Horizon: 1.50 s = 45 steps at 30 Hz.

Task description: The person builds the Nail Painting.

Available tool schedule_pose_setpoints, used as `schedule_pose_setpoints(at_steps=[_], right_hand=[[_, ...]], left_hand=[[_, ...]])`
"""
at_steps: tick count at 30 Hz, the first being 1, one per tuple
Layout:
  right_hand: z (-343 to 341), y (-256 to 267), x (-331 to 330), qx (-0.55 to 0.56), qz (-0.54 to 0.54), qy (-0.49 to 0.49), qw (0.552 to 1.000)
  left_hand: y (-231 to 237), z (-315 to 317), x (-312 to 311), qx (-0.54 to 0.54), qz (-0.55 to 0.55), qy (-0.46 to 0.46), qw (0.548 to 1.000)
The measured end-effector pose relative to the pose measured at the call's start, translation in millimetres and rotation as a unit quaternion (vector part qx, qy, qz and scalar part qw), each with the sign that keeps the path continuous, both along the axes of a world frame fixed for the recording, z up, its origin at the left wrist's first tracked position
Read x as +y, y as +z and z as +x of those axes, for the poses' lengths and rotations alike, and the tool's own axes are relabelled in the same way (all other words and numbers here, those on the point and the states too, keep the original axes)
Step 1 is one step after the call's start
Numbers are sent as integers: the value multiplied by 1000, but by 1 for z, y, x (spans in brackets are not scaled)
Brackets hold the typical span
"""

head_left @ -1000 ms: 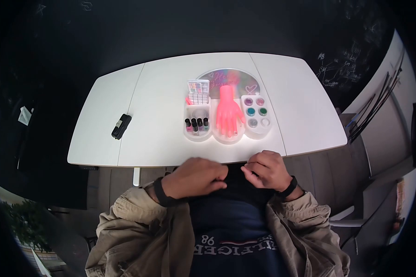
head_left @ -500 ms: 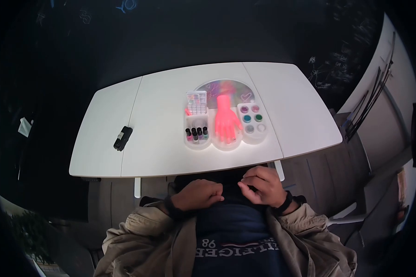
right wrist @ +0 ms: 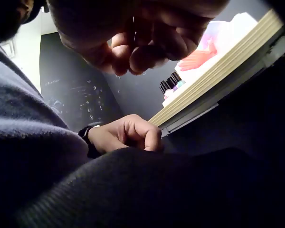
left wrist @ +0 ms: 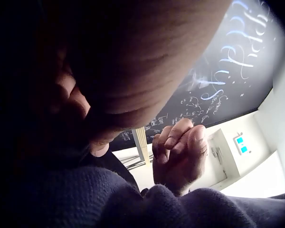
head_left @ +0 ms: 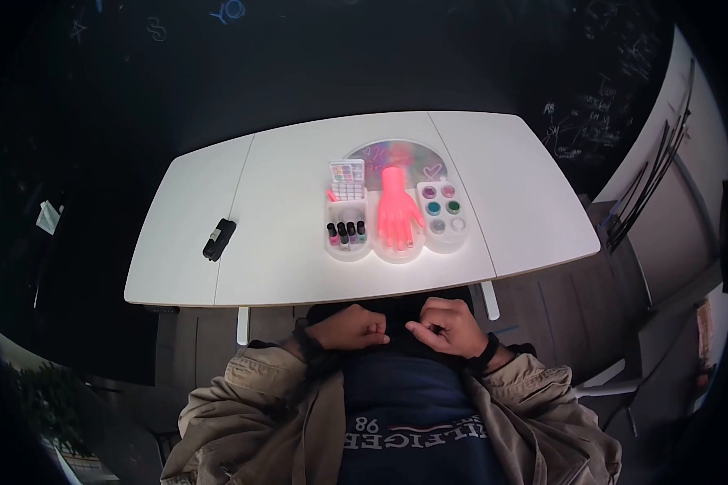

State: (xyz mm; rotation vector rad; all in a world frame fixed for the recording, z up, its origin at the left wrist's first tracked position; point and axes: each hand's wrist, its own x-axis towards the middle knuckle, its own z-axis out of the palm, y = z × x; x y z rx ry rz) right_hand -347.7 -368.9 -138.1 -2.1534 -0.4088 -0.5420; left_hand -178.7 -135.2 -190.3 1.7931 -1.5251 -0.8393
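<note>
My left hand rests in front of my lap, below the table's near edge, with its fingers loosely curled and holding nothing. Beside it, a small gap apart, is my right hand, its fingers bent inward around air. The right wrist view shows the left hand low by the lap, under the tabletop's edge. Closest to both hands on the table is a white nail-art set: a pink model hand with fingers toward me, several black-capped nail polish bottles on its left, and round pots of coloured glitter on its right.
The set stands on a white table, with a decorated round-topped panel behind the pink hand. An open clear case of small pieces sits at its back left. Farther left lies a black case-like object. A blackboard wall rises behind.
Both hands have drawn back from near the table edge to closer to my body, the right one's fingers curling a little more. The head view has tilted slightly; objects on the table stay put.
</note>
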Motion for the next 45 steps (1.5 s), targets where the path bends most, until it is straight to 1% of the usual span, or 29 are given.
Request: schedule_pose_setpoints(at_steps=[10,16,31,45], right_hand=[[-1,-3,3,-5,0,-2,1000],[0,-3,2,-15,-18,5,1000],[1,-5,3,-27,-21,5,999],[-1,-3,3,1,-24,3,1000]], left_hand=[[8,-6,1,-4,10,13,1000],[-3,-3,2,-7,7,6,1000],[-2,-2,2,-5,11,2,1000],[1,-3,2,-6,17,4,1000]])
